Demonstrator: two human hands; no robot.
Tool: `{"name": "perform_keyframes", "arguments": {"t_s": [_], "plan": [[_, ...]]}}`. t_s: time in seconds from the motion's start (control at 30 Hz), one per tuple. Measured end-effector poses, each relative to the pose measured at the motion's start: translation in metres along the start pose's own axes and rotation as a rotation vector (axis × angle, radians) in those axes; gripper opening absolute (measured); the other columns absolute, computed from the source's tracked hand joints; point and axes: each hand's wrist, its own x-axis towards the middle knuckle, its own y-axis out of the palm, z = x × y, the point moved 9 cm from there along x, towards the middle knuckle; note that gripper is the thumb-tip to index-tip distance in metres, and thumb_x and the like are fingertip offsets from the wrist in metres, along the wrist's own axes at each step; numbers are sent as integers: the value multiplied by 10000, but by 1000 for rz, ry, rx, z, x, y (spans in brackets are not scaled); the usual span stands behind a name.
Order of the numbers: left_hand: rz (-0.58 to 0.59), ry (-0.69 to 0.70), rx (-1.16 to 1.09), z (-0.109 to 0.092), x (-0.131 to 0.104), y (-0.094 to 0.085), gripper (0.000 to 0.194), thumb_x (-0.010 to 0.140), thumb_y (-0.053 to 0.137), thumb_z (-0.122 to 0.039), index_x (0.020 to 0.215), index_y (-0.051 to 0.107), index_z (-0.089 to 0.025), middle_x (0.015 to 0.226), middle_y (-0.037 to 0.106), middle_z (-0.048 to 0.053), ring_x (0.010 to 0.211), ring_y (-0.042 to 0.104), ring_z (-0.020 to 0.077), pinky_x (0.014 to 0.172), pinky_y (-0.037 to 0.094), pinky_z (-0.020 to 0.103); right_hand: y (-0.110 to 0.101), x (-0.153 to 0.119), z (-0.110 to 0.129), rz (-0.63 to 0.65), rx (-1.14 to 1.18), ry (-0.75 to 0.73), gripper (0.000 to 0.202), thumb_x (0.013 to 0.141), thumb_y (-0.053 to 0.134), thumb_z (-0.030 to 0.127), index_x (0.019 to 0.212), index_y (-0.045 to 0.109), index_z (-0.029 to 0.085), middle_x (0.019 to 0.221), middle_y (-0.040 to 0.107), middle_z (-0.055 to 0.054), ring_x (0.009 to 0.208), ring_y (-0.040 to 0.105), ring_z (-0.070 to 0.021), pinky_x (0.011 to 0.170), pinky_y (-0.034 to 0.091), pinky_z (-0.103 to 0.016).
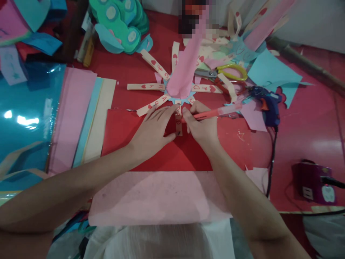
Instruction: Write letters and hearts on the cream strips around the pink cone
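A pink paper cone point(182, 77) stands on a blue scalloped paper base, with cream paper strips radiating from it. The strips bear red letters and hearts. My right hand point(201, 126) grips a red pen point(206, 114), its tip end near the strip point(178, 124) that points toward me. Across that same strip, my left hand point(152, 131) lies with fingers apart, index finger near its inner end and thumb at its outer end. Beneath both hands is a red sheet point(161, 156), lying over a pink sheet point(159, 198).
Yellow-handled scissors point(231, 72) and a blue glue gun point(266, 104) lie to the right; a purple power socket box point(315, 181) is nearer. Coloured paper sheets point(72, 115) are stacked at left. Green paper cutouts point(118, 21) sit behind, and another pink cone point(265, 27) at back right.
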Motion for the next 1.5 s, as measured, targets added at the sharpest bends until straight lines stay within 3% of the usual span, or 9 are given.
{"name": "perform_keyframes", "arguments": {"t_s": [0.4, 0.53, 0.73, 1.0, 1.5], "plan": [[2, -10, -3, 0, 0, 0, 644, 788, 632, -128, 1389, 404, -169, 1422, 524, 74, 1361, 435, 269, 1185, 291, 487, -2, 0, 6, -24, -11, -25, 383, 798, 562, 140, 542, 290, 221, 481, 300, 93, 461, 315, -53, 493, 327, -230], [2, 1, -9, -3, 0, -1, 632, 798, 642, -128, 1385, 410, -125, 1410, 535, 97, 1347, 452, 255, 1192, 285, 456, -4, 0, 0, -49, 53, 45, 387, 845, 553, 198, 557, 298, 237, 428, 311, 107, 386, 322, -52, 445, 310, -235], [0, -11, -7, -1, 0, -1, 629, 799, 632, -147, 1381, 401, -204, 1409, 537, 54, 1353, 446, 268, 1166, 313, 497, -3, 0, 1, -33, 53, 47, 411, 848, 605, 306, 561, 318, 239, 435, 357, 105, 352, 344, -42, 419, 320, -234], [4, 0, -3, -1, 0, 0, 624, 812, 630, -161, 1389, 393, -192, 1421, 527, 60, 1359, 438, 263, 1180, 297, 488, -3, -1, -3, -40, 64, 70, 400, 848, 601, 287, 576, 310, 241, 422, 344, 115, 327, 360, -51, 411, 312, -237], [0, -1, 7, 0, 0, 0, 655, 799, 636, -146, 1406, 390, -164, 1423, 526, 76, 1356, 440, 269, 1178, 296, 489, -1, -1, 3, -14, 19, 7, 398, 855, 571, 225, 556, 309, 232, 488, 322, 85, 470, 353, -69, 505, 319, -249]]}}
